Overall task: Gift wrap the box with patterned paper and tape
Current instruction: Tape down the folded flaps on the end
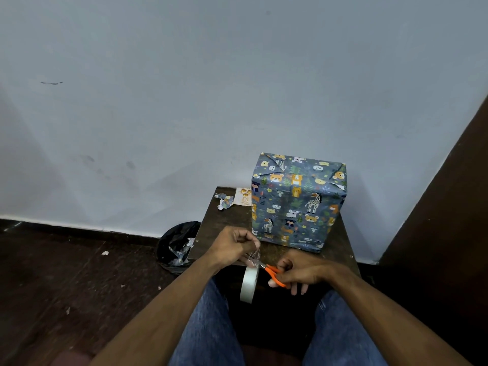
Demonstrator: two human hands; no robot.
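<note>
**Tape pulled taut, scissors at the strip**

The left hand point(232, 245) is raised over the near edge of the desk point(227, 220), its fingers curled and pinching the free end of a clear strip of tape point(254, 257). The strip runs down from that pinch to the tape roll point(248, 283), which hangs on edge just below the hand, off the desk's front and between the person's knees. The right hand point(298, 273) sits level with the roll, to its right, its fingers curled through the orange handles of the scissors point(274, 273). The blades point left and meet the strip just beneath the left hand's fingertips; whether they are parted there is too small to tell.

Just beyond both hands stands the box point(298, 202), upright on the desk and fully covered in blue animal-print paper, touching neither hand. Farther back, left of the box, lie a crumpled paper scrap point(224, 203) and a small card point(244, 196). On the floor left of the left hand stands a black-lined bin point(175, 247) with paper offcuts inside.
</note>
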